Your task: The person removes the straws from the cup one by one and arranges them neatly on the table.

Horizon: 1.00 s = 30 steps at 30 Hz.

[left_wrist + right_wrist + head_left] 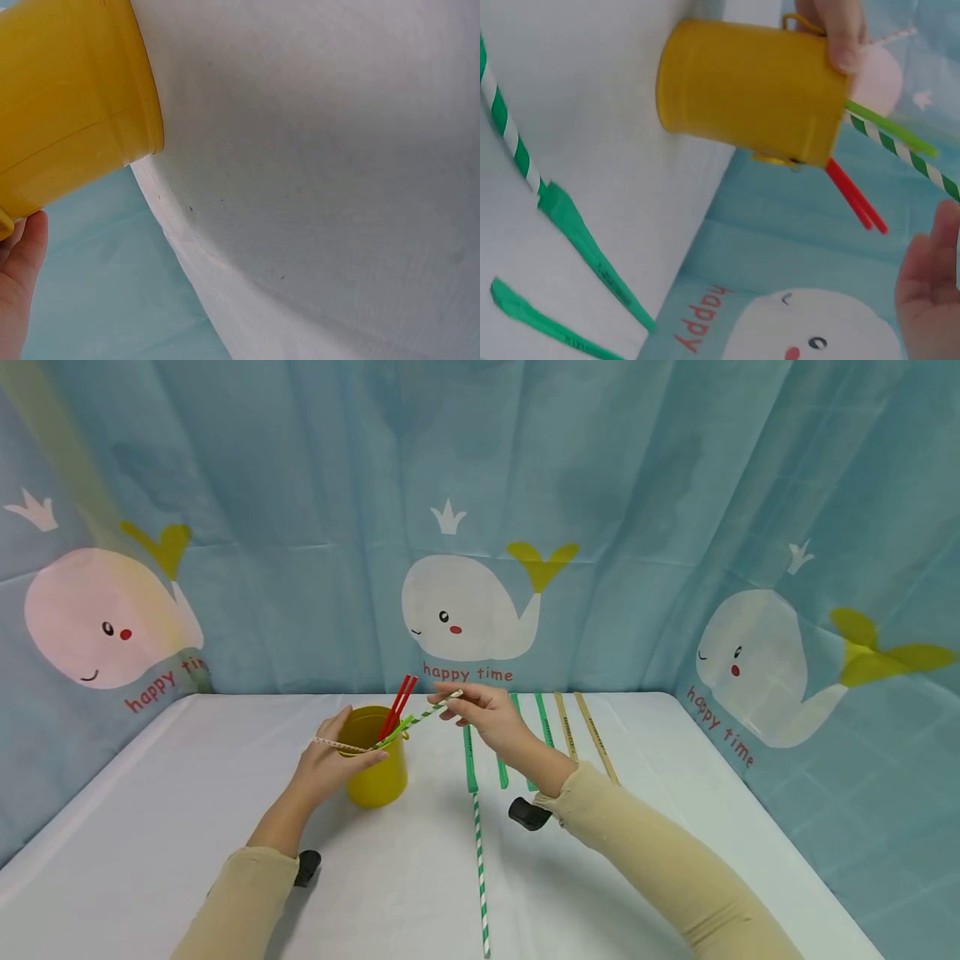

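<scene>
My left hand (330, 764) grips the yellow bucket (377, 785) near its rim, thumb in front and fingers behind. The bucket stands upright on the table. My right hand (491, 718) pinches the upper part of a green-and-white striped straw (427, 712), which slants down into the bucket's mouth. Two red sticks (397, 706), a light green stick (395, 731) and a pale dotted straw (337, 744) also lean out of the bucket. In the right wrist view the striped straw (901, 152) runs beside the light green stick (904, 135); the right fingers lie close to its outer end.
Another striped straw (481, 868) lies on the white table (150, 827), its far end touching a green wrapper (470, 760). More green wrapped strips and two tan strips (597, 739) lie right of it. Black devices (528, 814) sit at the wrists; a whale-print curtain (637, 527) surrounds the table.
</scene>
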### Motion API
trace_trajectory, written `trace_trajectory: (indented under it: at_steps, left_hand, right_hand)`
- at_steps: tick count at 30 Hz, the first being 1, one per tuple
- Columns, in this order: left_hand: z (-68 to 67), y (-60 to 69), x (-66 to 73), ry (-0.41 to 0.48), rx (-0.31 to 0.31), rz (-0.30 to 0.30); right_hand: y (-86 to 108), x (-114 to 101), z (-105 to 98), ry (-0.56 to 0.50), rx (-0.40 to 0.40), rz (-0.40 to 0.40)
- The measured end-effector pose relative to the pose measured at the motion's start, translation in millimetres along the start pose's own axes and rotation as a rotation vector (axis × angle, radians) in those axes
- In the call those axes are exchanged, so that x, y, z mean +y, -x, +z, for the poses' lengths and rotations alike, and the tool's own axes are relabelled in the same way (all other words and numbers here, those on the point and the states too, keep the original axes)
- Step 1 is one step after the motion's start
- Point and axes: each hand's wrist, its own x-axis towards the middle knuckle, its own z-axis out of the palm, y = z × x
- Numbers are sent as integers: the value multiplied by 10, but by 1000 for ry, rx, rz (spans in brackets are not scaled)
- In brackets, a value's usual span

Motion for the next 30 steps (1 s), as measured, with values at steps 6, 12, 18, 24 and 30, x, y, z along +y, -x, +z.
trace_trajectory:
  at_steps: [6,12,18,24,30]
  left_hand:
    - [-11,5,4,-18,-12,5]
    - [-15,4,4,-16,-11,16]
    - [-16,8,-3,-6,-16,18]
    - [-20,6,-14,-6,-13,19]
    - [-22,13,-10,2,-12,20]
  right_hand:
    - [115,-78,-192,-129,-3,-87]
    - [226,-145,-365,-246,79,-154]
    - [301,-202,-503,-195,178,-164]
    - [355,-178,-647,-112,237,-89]
    - [405,-88,-716,-56,305,-14]
